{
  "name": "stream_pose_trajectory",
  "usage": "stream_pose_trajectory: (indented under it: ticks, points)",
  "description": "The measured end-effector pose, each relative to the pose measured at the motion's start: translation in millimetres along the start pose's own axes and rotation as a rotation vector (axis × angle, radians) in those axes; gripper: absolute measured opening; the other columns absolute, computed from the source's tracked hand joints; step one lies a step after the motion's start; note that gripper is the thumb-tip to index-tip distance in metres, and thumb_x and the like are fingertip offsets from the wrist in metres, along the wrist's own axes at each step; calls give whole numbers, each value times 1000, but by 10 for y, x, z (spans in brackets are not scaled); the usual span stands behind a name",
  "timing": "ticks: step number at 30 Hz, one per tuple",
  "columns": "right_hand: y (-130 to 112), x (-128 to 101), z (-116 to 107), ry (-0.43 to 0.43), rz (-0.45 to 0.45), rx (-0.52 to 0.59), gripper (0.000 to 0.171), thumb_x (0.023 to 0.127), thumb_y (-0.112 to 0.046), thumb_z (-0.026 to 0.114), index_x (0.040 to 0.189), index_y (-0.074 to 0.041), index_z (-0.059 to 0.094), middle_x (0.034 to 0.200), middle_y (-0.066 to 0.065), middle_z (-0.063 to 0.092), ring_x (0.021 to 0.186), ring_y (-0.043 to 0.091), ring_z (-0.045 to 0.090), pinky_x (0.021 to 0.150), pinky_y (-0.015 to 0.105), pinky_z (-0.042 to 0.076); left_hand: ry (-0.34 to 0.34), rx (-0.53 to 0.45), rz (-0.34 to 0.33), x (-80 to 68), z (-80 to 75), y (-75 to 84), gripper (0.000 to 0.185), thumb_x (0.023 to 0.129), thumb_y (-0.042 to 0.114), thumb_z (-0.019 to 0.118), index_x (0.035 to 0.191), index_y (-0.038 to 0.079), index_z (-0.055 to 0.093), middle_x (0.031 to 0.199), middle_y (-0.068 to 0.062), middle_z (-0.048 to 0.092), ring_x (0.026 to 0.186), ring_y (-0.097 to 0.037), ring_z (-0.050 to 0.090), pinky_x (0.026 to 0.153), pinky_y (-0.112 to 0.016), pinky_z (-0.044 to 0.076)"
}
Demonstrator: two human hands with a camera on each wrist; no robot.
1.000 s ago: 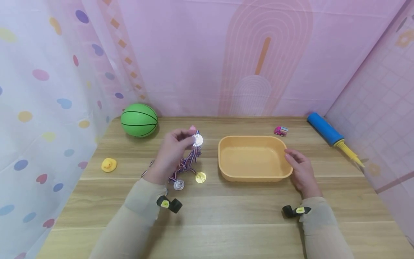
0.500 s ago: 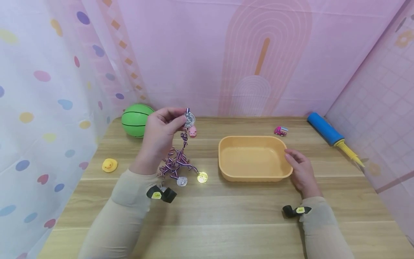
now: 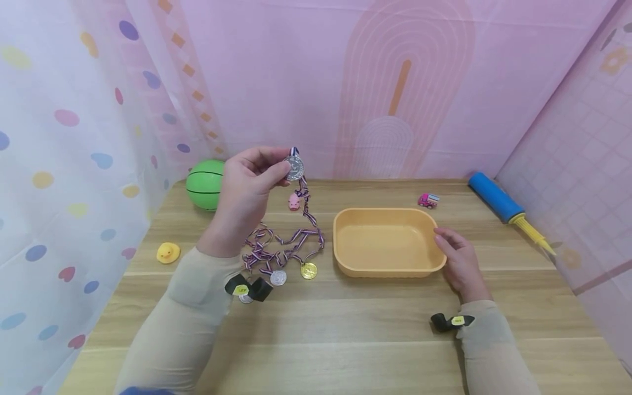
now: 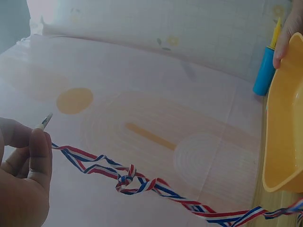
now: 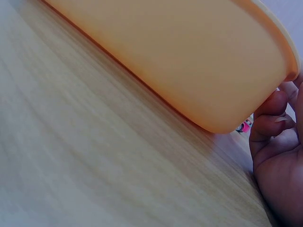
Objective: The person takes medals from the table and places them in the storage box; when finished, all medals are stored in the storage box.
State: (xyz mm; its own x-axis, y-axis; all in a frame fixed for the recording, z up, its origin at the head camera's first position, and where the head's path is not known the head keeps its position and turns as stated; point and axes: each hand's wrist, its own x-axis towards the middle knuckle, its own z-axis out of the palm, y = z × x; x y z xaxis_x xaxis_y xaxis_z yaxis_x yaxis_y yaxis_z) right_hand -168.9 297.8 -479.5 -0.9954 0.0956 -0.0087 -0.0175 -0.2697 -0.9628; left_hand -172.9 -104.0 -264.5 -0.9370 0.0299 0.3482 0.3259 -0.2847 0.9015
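Silver medal (image 3: 294, 168) pinched in my left hand (image 3: 245, 193), raised above the tabletop (image 3: 345, 329), its striped ribbon (image 3: 291, 241) trailing down to two more medals just left of the orange tub (image 3: 388, 240). My right hand (image 3: 459, 263) rests relaxed against the tub's right rim; bare wood lies in front

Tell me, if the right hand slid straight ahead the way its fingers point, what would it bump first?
The right hand already touches the orange tub at its right rim, so it would push that first. Past it sits the small pink toy car.
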Motion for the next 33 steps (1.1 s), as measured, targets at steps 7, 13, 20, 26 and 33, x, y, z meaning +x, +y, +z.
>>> stream_pose_trajectory:
  ticks: [7,13,20,26,33]
  points:
    - [2,5,16,0,4,-10,17,93,-14,63,109,-13,68,110,1,55,99,11,55,83,21,51,-10,41,-1,21,83,-7,15,83,-11,65,95,-3,69,89,-12,68,73,-17,61,65,-24,54]
    - [-12,0,3,-11,3,-9,20,93,-15,63,112,-11,66,112,1,54,100,11,54,83,21,51,-36,30,14,36,175,-14,16,82,-13,64,95,-4,69,88,-12,68,71,-17,60,64,-25,55]
    - [-21,-30,-19,9,3,-31,21,93,-17,64,113,-11,67,113,0,54,102,11,52,84,20,51,-79,59,4,76,367,3,16,84,-9,65,98,-5,68,90,-13,67,70,-18,60,63,-24,54]
    - [-20,-42,-27,6,1,-9,20,92,-15,64,112,-12,67,110,-1,56,100,11,53,83,19,51,-123,72,29,136,581,60,16,84,-9,64,100,-6,66,90,-13,66,71,-19,60,64,-26,54]
    - [-33,-40,-34,15,3,-12,18,92,-15,65,109,-13,68,108,-1,56,98,11,53,82,19,51,-201,19,80,188,920,75,18,84,-13,62,101,-10,65,90,-16,66,73,-19,61,62,-27,54]
